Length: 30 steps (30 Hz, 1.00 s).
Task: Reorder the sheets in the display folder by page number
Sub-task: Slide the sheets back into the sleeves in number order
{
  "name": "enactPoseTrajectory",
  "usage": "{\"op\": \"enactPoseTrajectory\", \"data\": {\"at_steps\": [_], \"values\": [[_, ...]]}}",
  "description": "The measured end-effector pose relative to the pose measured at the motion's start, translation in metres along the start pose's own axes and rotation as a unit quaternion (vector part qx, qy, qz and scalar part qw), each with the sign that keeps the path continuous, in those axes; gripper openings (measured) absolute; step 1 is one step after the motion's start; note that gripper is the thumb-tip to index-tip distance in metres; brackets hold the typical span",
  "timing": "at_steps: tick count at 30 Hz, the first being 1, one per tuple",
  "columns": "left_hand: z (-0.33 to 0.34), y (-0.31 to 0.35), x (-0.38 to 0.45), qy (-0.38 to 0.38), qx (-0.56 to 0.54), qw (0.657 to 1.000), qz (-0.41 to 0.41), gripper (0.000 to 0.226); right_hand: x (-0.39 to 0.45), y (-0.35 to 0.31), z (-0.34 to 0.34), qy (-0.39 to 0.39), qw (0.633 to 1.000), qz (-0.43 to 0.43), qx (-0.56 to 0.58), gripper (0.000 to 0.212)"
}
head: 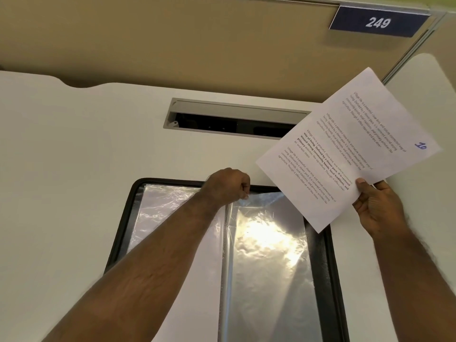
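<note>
The person's two bare forearms enter from the near edge and reach over the display folder (246,255), which lies open on the white desk (74,169) with its black cover framing glossy clear sleeves. The left hand (228,185) sits at the folder's far edge, fingers curled tight and pinching the top lip of the right-hand sleeve (269,255), apparently to hold its mouth open. The right hand (377,208) hovers just right of the folder's far right corner, thumb on top and fingers beneath, gripping the near corner of a printed sheet (345,149) marked "10" in blue ink. The sheet hangs in the air, tilted, its lower edge overlapping that corner of the folder and its upper part covering one end of the desk's cable slot (232,118), beyond the folder.

The sheet looks light and floppy; held by one corner it will likely droop and buckle if pushed. A hold nearer the middle of its trailing edge should feed it straighter. The sleeve film looks thin, slippery and clingy, so its lip probably needs a firm pinch.
</note>
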State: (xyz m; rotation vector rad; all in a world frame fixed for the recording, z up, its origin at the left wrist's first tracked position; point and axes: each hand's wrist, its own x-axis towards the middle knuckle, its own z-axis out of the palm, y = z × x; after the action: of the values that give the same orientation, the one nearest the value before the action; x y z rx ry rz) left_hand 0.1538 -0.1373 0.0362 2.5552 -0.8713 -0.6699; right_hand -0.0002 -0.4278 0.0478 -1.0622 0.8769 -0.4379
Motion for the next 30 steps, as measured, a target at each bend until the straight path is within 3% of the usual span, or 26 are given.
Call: {"op": "enactPoseTrajectory", "data": {"at_steps": [6,10,17,25,30], "values": [[-0.001,-0.004,-0.002,0.011,0.007,0.999,0.038,0.005,-0.002,-0.001,0.001,-0.001,1.0,0.001,0.003,0.027],[0.002,-0.004,-0.003,-0.001,-0.009,0.999,0.053,0.024,-0.004,0.0,0.003,-0.002,1.0,0.003,0.005,0.028],[0.006,-0.009,-0.004,0.01,-0.007,0.998,0.062,0.009,-0.006,0.001,0.002,-0.001,1.0,-0.002,0.002,0.028],[0.011,-0.016,-0.003,0.107,0.023,0.985,0.132,0.01,-0.001,-0.006,0.009,0.01,0.999,-0.028,0.018,0.039],[0.015,-0.016,-0.007,0.108,0.003,0.987,0.117,0.01,0.003,-0.015,0.035,0.015,0.998,-0.055,0.025,0.038]]}}
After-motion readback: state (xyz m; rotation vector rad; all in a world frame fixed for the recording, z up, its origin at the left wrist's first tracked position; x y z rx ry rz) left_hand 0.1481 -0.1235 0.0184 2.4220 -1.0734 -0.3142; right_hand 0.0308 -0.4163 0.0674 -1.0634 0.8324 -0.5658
